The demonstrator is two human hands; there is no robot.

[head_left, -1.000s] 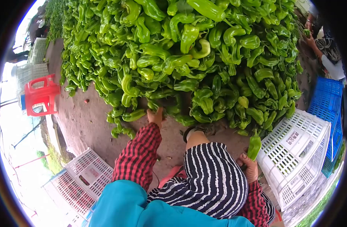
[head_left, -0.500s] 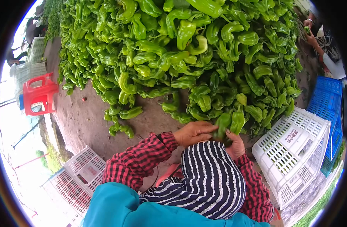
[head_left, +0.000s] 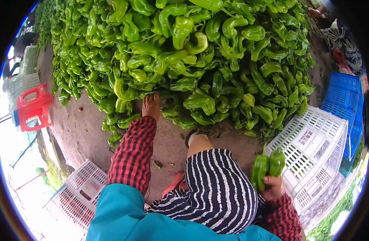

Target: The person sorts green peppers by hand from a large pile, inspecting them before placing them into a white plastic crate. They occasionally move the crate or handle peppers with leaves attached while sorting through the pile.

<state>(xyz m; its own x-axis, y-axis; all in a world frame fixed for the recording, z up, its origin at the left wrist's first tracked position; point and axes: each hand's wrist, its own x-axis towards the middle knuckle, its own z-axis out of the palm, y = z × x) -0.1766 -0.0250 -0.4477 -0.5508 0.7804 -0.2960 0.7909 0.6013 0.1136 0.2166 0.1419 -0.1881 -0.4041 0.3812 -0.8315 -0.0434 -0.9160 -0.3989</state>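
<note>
**Pepper pick: two in hand, pile barely dented**

- Landmark = pepper pile [head_left: 200, 52], a big heap of green peppers on bare ground that fills the top of the view.
- Left hand [head_left: 151, 105]: arm stretched out to the near edge of the pile, back of the hand up. Fingertips are buried among the peppers, so I can't tell whether it has closed on one.
- Right hand [head_left: 274, 186]: pulled back well clear of the pile, down beside the striped knee. Fist is closed round the stem ends of two peppers [head_left: 266, 166], tips pointing up.
- White crate [head_left: 313, 148]: at the pile's near-right corner, just beside the right hand, tipped with its slatted side to the camera. Inside not visible, so fill level is unknown.
- Blue crate [head_left: 345, 104] sits behind the white one, on the pile's right flank. A second white crate [head_left: 86, 186] lies near-left of the pile and a red stool [head_left: 31, 107] off its left edge.
- Another person [head_left: 341, 38] is at the pile's far-right side.

Progress, my read: two peppers gathered so far and nothing visibly crated. Nearly the whole pile is left to go through. Early days.
</note>
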